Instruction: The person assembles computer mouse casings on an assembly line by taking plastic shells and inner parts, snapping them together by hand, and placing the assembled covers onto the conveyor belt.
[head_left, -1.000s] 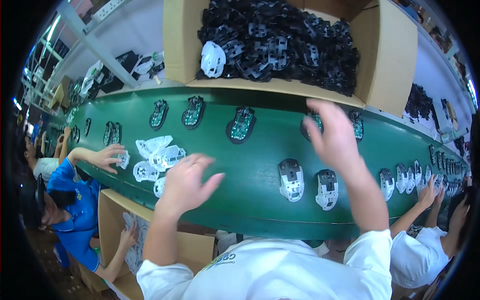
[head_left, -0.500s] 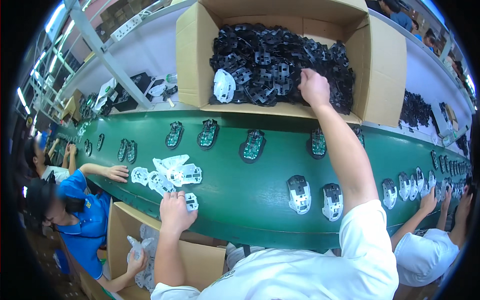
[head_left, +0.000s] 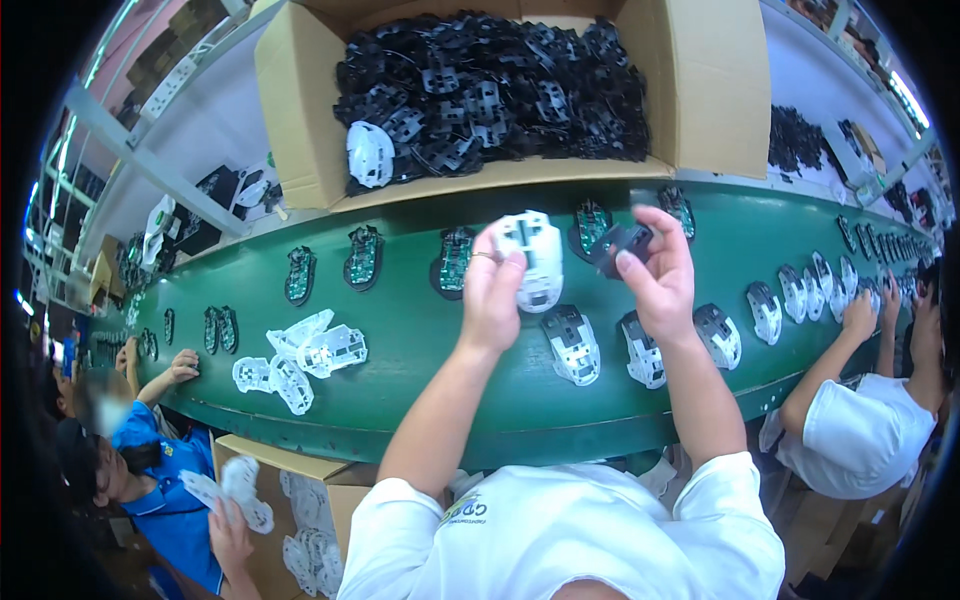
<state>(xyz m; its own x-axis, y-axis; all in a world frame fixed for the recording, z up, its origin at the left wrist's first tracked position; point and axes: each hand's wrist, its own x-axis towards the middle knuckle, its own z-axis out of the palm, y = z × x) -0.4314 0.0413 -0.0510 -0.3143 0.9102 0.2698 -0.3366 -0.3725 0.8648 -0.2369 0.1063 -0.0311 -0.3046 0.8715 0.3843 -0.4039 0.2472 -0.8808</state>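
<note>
White mouse shell (head_left: 530, 258) sits raised above the green conveyor belt (head_left: 420, 350), pinched in the left hand (head_left: 492, 290), whose fingers close round its lower edge so the hollow underside faces the person. Just beside it, the right hand (head_left: 655, 275) grips a small black plastic part (head_left: 618, 243) between thumb and fingertips, held close to the shell as if to line the two up. Further left on the belt lies a loose heap of clear-white shells (head_left: 295, 357), within easy reach, with green circuit boards (head_left: 362, 257) set in a row along the far edge. Below the hands, finished-looking white bases (head_left: 572, 345) lie spaced apart. Behind, an open cardboard box (head_left: 300, 130) holds a pile of black parts for picking.
</note>
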